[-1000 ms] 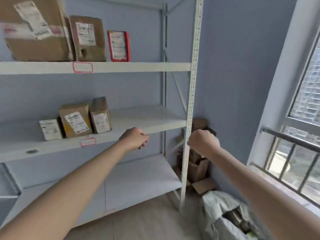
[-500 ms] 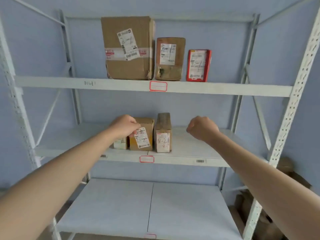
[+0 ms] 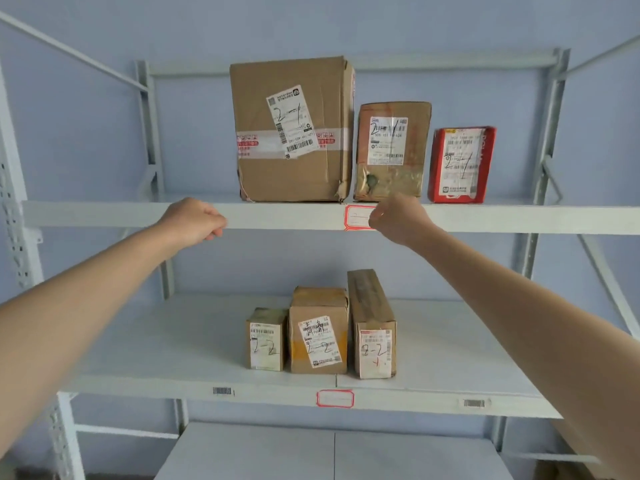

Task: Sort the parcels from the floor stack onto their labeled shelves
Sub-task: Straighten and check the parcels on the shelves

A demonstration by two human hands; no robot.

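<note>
A white metal rack fills the view. Its upper shelf (image 3: 104, 214) carries a big brown box (image 3: 291, 129), a smaller brown box (image 3: 393, 150) and a red parcel (image 3: 462, 166), all marked 2-1. The middle shelf (image 3: 173, 344) holds three brown boxes marked 2-2: a small one (image 3: 266, 339), a middle one (image 3: 318, 334) and a tall narrow one (image 3: 372, 327). My left hand (image 3: 194, 220) and my right hand (image 3: 398, 216) are raised as empty fists in front of the upper shelf's edge. The right fist partly covers the red-framed tag (image 3: 356, 218).
A second red-framed tag (image 3: 335, 398) and barcode stickers (image 3: 222, 391) sit on the middle shelf's front edge. The bottom shelf (image 3: 332, 452) lies below. Perforated uprights (image 3: 14, 209) stand at the left, braces at the right. A blue wall is behind.
My view has swung left from the window corner to face the rack and tilted up. Both fists now sit level with the upper shelf instead of the middle one.
</note>
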